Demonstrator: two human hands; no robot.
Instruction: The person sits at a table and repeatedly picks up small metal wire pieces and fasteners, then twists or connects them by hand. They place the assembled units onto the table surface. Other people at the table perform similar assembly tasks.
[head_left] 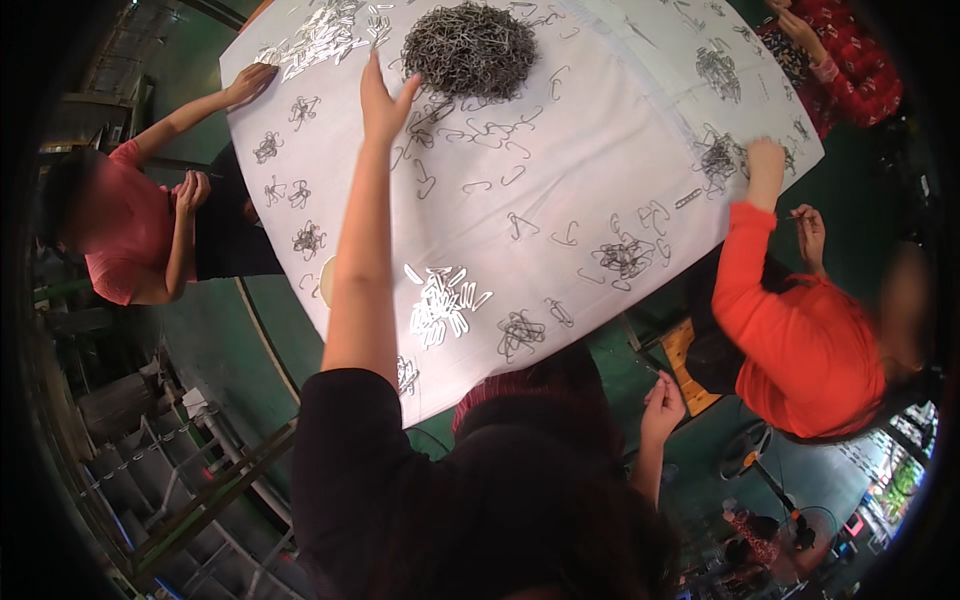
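My left hand point(385, 105) is stretched far across the table with fingers and thumb apart. It is beside the big heap of grey bent-wire hooks point(470, 50), and several loose hooks point(425, 125) lie near its wrist. Nothing shows between its fingers. Down at the right, off the table's near edge, my right hand point(662, 405) is closed in a pinch on a small thin dark piece point(650, 368), too small to name surely. A pile of shiny white-looking metal links point(440, 305) lies to the right of my left forearm.
The white-covered table point(470, 225) carries several small hook piles point(622, 258) and another shiny heap point(325, 35). A person in pink point(130, 225) works at the left, one in orange-red point(800, 340) at the right, and another in patterned red point(850, 65) at the far right.
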